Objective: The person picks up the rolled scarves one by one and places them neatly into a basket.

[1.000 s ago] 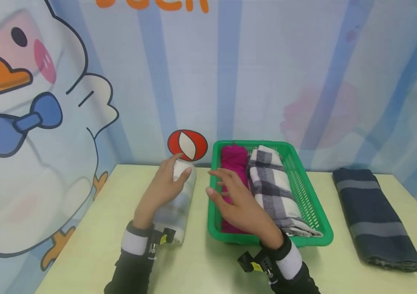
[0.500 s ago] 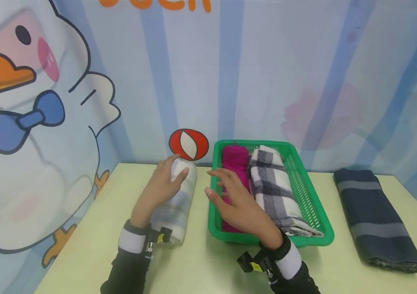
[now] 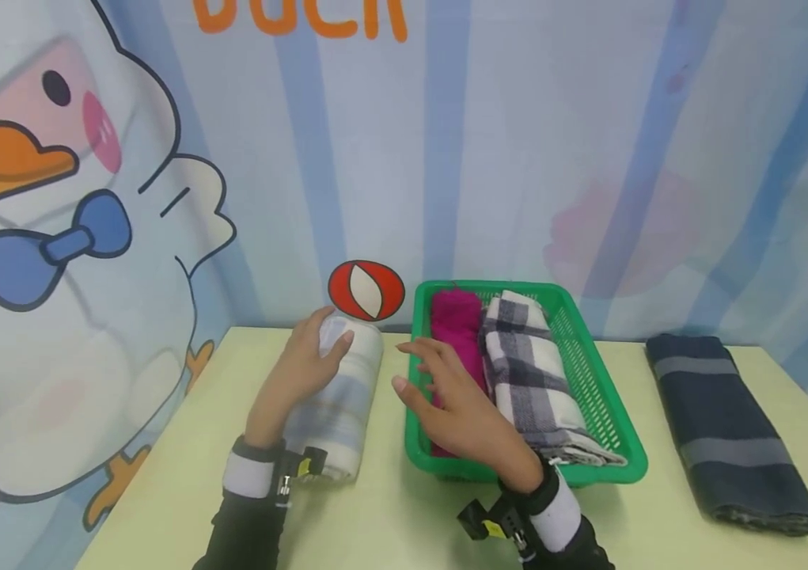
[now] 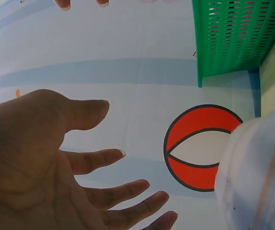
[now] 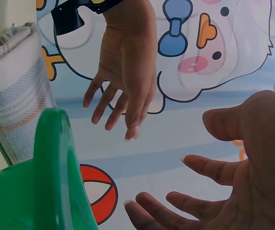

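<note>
My left hand (image 3: 301,366) hovers over a rolled white and pale-blue striped towel (image 3: 338,404) on the table. Its fingers are spread and relaxed, with nothing between them; the left wrist view puts the towel (image 4: 257,172) off to the side of the fingertips. Above the left part of a green basket (image 3: 599,404) is my right hand (image 3: 464,404), its fingers loosely bent and holding nothing. Inside the basket a magenta rolled cloth (image 3: 457,321) lies at the left, partly hidden by that hand. Beside it is a folded black-and-white checked towel (image 3: 528,368).
A folded dark navy towel with grey stripes (image 3: 731,435) lies on the table (image 3: 389,522) to the right of the basket. Behind the table rises a wall covering printed with a cartoon duck (image 3: 76,317) and a red ball (image 3: 366,290).
My left hand has drifted a little left, so more of the striped towel shows. The head view has tilted slightly upward. My right hand stays over the basket.
</note>
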Available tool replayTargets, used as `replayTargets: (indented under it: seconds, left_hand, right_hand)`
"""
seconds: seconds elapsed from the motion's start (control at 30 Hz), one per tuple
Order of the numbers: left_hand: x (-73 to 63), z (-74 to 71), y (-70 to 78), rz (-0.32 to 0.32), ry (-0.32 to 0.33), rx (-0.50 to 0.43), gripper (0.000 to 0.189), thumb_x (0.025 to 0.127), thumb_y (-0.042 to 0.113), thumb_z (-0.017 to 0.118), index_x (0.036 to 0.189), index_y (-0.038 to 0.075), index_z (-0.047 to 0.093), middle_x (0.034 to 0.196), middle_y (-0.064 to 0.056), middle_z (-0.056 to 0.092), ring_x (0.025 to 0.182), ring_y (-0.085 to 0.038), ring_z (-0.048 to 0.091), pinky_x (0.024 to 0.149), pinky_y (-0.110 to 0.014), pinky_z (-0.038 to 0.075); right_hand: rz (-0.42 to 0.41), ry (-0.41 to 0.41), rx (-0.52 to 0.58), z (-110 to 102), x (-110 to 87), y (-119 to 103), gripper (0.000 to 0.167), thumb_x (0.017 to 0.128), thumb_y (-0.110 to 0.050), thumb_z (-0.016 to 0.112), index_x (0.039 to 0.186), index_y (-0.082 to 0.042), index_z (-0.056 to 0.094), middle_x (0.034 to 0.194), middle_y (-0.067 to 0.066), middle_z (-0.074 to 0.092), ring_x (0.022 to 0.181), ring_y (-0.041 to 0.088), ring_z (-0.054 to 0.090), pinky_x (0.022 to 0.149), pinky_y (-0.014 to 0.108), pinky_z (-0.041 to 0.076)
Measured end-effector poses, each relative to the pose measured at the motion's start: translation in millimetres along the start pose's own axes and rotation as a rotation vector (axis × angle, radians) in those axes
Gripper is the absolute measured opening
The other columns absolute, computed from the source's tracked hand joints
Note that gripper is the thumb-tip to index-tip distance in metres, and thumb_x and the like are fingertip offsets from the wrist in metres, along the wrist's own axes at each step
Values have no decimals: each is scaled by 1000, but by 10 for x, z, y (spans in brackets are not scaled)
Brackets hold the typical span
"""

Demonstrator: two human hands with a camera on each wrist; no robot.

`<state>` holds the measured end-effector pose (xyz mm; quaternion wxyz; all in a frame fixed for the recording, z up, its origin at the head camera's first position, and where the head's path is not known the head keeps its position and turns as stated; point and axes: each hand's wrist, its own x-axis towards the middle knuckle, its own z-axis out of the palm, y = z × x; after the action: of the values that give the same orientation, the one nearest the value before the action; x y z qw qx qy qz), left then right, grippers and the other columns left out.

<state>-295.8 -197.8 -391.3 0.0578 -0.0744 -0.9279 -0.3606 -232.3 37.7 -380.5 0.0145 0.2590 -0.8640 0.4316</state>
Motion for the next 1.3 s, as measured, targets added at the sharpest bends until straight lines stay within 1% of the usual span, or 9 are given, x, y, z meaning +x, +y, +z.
replayTargets:
  seconds: [0.17, 0.3, 0.37, 0.43, 0.57, 0.67, 0.8, 1.03, 1.3]
  left_hand:
    - [39, 15, -126, 2, -14, -12, 65, 104, 33, 47, 154, -2, 24, 157, -29, 30, 147, -44, 29, 120, -59, 27]
    - [80, 8, -238, -19, -21, -24, 65, 105, 35, 44, 154, -2, 23, 157, -29, 28, 148, -45, 25, 121, -59, 24]
    - [84, 2, -291, -45, -41, -28, 67, 105, 37, 43, 155, -1, 21, 159, -29, 25, 149, -45, 22, 121, -59, 23]
    - [85, 1, -332, -56, -61, -26, 68, 105, 39, 42, 156, -1, 20, 160, -29, 23, 150, -46, 20, 121, -59, 22]
    - [81, -4, -416, -70, -93, -12, 68, 106, 40, 40, 156, 0, 19, 158, -32, 24, 148, -49, 21, 120, -61, 24]
    - [83, 0, -463, -83, -121, -2, 68, 106, 42, 39, 156, 1, 17, 158, -33, 25, 147, -50, 22, 119, -63, 25]
    - [104, 23, -479, -86, -159, 5, 70, 106, 42, 39, 157, 1, 16, 159, -32, 24, 148, -50, 22, 119, -62, 25]
    - [99, 66, -544, -143, -206, 49, 74, 105, 46, 40, 157, 0, 15, 158, -31, 26, 146, -49, 29, 117, -63, 28]
    - [122, 118, -674, -93, -240, 72, 72, 105, 41, 43, 157, 0, 16, 152, -33, 37, 139, -49, 41, 113, -61, 36]
  right_hand:
    - [6, 2, 20, -3, -26, 0, 49, 103, -35, 53, 148, -22, 41, 158, 5, 30, 131, 31, 50, 103, 51, 47]
    - [18, 3, 31, -20, -38, -31, 48, 102, -36, 54, 148, -25, 42, 159, 3, 29, 132, 29, 50, 102, 51, 47]
    - [24, 2, 40, -15, -42, -49, 48, 102, -35, 54, 148, -25, 42, 159, 3, 29, 132, 29, 50, 102, 51, 48]
    - [27, -2, 47, -3, -46, -64, 49, 102, -35, 54, 148, -24, 42, 159, 3, 28, 132, 29, 49, 102, 51, 48]
    - [25, -17, 47, 38, -45, -72, 52, 103, -37, 53, 150, -22, 39, 162, 5, 22, 134, 32, 48, 105, 55, 45]
    - [32, -17, 38, 52, -49, -76, 53, 102, -39, 53, 150, -23, 38, 163, 6, 20, 134, 32, 50, 107, 58, 43]
    - [38, -6, 22, 35, -50, -80, 52, 102, -39, 53, 150, -24, 39, 163, 5, 20, 131, 32, 53, 107, 58, 43]
    - [28, -15, 20, 46, -36, -87, 52, 102, -39, 54, 150, -24, 39, 163, 5, 19, 132, 31, 52, 108, 56, 43]
    - [21, -23, 21, 74, -37, -74, 52, 102, -38, 54, 150, -21, 39, 164, 9, 18, 134, 35, 51, 108, 59, 42]
